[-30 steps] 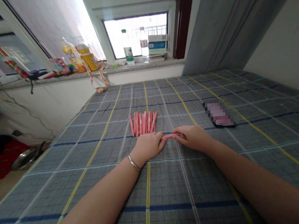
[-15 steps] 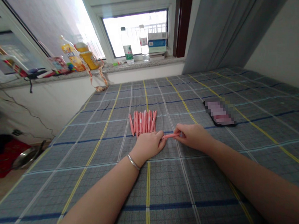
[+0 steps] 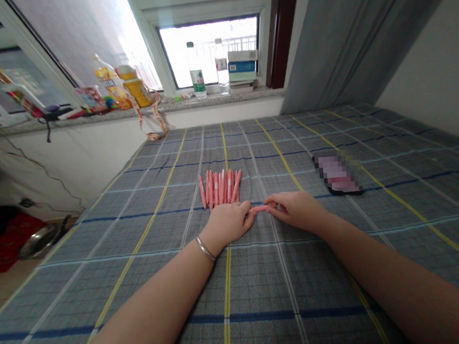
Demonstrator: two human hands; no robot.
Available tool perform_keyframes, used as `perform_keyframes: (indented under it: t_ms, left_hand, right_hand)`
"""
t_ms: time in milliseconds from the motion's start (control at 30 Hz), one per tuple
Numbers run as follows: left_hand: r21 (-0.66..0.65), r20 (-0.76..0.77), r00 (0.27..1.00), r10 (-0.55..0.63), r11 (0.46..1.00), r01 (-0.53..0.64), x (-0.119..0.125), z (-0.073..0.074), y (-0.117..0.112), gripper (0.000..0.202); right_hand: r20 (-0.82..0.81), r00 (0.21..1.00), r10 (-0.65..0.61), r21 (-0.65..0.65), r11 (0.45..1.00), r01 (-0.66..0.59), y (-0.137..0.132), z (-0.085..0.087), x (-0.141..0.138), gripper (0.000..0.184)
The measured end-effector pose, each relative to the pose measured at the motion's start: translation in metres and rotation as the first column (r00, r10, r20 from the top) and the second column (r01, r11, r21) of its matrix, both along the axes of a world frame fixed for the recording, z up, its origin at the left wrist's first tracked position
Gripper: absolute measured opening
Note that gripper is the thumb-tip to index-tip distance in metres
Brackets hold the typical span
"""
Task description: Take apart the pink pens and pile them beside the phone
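A slim pink pen (image 3: 259, 209) lies crosswise between my two hands, low over the checked bedspread. My left hand (image 3: 229, 223), with a silver bangle at the wrist, is closed on the pen's left end. At the right end, my right hand (image 3: 296, 208) pinches it between thumb and fingers. Both ends are hidden by the fingers. Just beyond my left hand, several similar pink pens (image 3: 220, 186) lie side by side in a row, some with small pale labels; my hand covers the near ends of a few.
A phone (image 3: 338, 174), its screen blurred out, lies to the right on the checked bedspread (image 3: 151, 284). Along the windowsill (image 3: 223, 97) stand two clear bottles (image 3: 197, 74), stacked boxes (image 3: 242, 67) and a yellow strapped bottle (image 3: 137, 89). A grey curtain (image 3: 334, 42) hangs at the right.
My right hand's fingertips have slid slightly left along the pen, and its fingers are a little straighter. My left hand and the row of pens look unchanged.
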State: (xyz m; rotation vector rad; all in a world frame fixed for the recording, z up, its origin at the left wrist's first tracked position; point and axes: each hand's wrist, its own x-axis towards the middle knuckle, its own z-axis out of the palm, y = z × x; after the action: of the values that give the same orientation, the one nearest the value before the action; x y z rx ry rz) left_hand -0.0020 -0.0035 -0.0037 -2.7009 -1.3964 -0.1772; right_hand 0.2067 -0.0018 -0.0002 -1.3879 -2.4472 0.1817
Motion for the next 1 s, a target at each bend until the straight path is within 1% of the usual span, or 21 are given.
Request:
perform_keyframes:
  t_ms: [167,400,567,733,1000]
  left_hand:
    - [-0.001,0.000,1.000,-0.003,1.000,0.003,0.0003,-0.0004,-0.0003,0.039]
    - [-0.015,0.000,1.000,0.000,1.000,0.000,0.0003,0.0013,-0.0010,0.037]
    - [0.006,-0.002,1.000,-0.009,1.000,0.009,0.0005,0.0017,-0.0009,0.037]
    - [0.024,0.000,1.000,-0.015,1.000,0.015,0.0003,0.0015,-0.0013,0.037]
    - [0.031,0.005,1.000,-0.019,0.999,0.019,0.0000,0.0021,-0.0008,0.036]
  right_hand:
    - [-0.001,1.000,0.003,0.044,0.999,-0.003,0.0001,0.0001,-0.0007,0.021]
    - [-0.010,1.000,0.029,0.047,0.999,-0.028,-0.0006,0.0001,-0.0022,0.020]
    - [-0.032,0.997,0.063,0.051,0.997,-0.062,-0.0013,0.0005,-0.0009,0.027]
    - [0.032,0.996,0.085,0.046,0.995,-0.086,0.0006,-0.0006,0.0004,0.035]
    - [0.031,0.997,0.074,0.087,0.993,-0.077,0.0004,-0.0011,0.0016,0.022]
